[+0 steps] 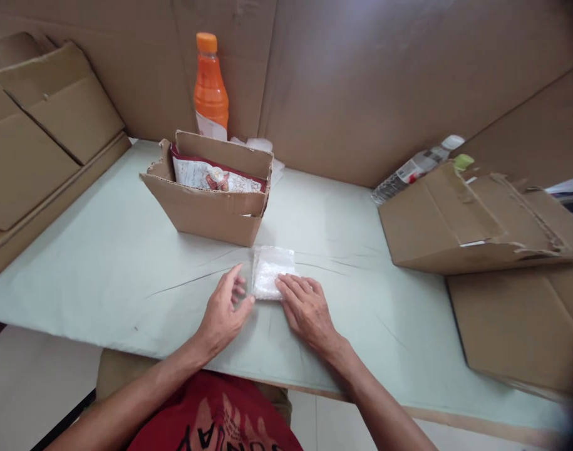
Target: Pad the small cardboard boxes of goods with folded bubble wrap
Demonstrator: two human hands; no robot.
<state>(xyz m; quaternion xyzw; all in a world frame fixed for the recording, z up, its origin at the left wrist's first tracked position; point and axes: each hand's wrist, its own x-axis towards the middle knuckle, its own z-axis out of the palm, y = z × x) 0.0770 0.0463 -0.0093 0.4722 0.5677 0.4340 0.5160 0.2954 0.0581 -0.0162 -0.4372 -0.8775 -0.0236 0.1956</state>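
A small clear plastic packet with white contents (pixel 271 269) lies flat on the pale green table (pixel 117 263), just in front of me. My left hand (pixel 226 309) rests at the packet's left near corner, thumb and fingers touching its edge. My right hand (pixel 305 308) lies flat with its fingers stretched out, fingertips pressing on the packet's right near corner. Neither hand lifts the packet.
A torn cardboard box (pixel 211 194) holding printed packets stands behind the packet. An orange drink bottle (pixel 210 88) stands further back. A clear water bottle (pixel 415 168) lies beside flattened cardboard boxes (pixel 474 219) on the right. More cardboard (pixel 42 125) lines the left and back.
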